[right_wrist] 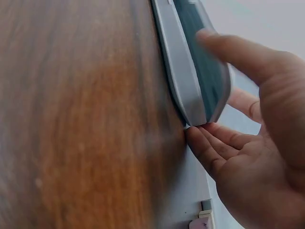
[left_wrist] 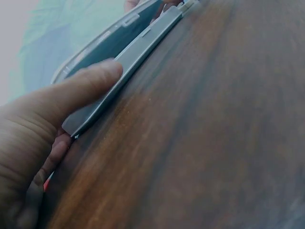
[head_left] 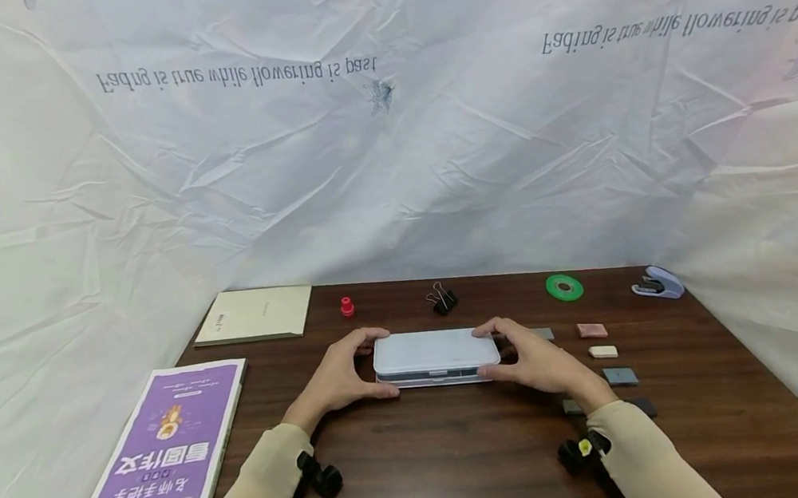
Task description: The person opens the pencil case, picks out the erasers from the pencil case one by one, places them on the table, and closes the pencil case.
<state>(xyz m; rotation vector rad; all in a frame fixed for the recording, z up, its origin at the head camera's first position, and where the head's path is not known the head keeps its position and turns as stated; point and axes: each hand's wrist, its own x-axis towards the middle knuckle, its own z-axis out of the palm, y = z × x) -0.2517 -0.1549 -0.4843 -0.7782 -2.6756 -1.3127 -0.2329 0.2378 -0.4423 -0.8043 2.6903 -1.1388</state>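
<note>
A flat, pale blue-grey case (head_left: 434, 354) lies in the middle of the dark wooden table (head_left: 463, 467). A dark gap shows between its lid and base. My left hand (head_left: 361, 366) grips its left end, with the thumb (left_wrist: 90, 83) on the near side of the case (left_wrist: 138, 47) and the fingers over the far edge. At the other end my right hand (head_left: 519, 354) holds the case (right_wrist: 190, 71) the same way, the thumb (right_wrist: 238, 52) on the near side and the fingers (right_wrist: 214, 148) curled behind the end.
A purple book (head_left: 161, 444) lies at the front left, a beige booklet (head_left: 255, 313) behind it. Along the back sit a red cap (head_left: 347, 307), black binder clips (head_left: 442, 301), a green tape roll (head_left: 565, 287) and a stapler (head_left: 656, 283). Several erasers (head_left: 602, 351) lie right of my right hand.
</note>
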